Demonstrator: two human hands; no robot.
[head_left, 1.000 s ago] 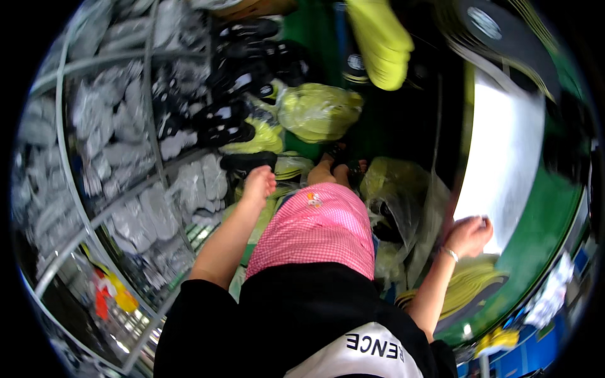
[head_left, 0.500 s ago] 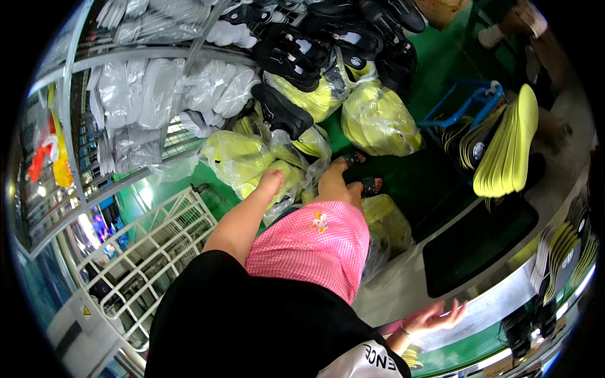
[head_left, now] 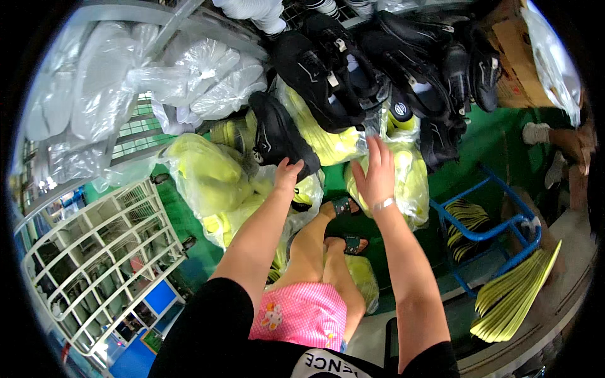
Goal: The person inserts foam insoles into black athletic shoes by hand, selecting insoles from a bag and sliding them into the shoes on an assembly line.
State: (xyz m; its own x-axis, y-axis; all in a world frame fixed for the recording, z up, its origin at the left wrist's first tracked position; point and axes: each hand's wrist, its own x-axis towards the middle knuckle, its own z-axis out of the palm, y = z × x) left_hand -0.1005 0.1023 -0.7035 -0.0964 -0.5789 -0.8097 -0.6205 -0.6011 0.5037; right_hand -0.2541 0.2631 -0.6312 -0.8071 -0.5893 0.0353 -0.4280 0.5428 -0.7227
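My left hand [head_left: 289, 174] is at the near end of a single black shoe [head_left: 280, 133], thumb and fingers a little apart; whether it touches the shoe I cannot tell. The shoe lies tilted on clear bags of yellow-green insoles [head_left: 211, 176]. To the right, my right hand [head_left: 377, 173] is open, fingers spread, over another bag of yellow-green insoles [head_left: 409, 183]. It holds nothing. Just beyond the hands, several black shoes [head_left: 315, 75] lie heaped on bagged insoles.
Clear bags of white insoles [head_left: 107, 82] fill a rack at left. A white wire cart [head_left: 104, 264] stands below it. At right are a blue metal frame [head_left: 526, 246], a fan of yellow-green insoles [head_left: 513, 296] and a cardboard box [head_left: 520, 60]. Another person's legs [head_left: 570, 148] show at far right.
My right hand has come up from the lower right to the front, over the bags. My left hand has reached forward to the single black shoe. The view has moved closer to the shoe heap.
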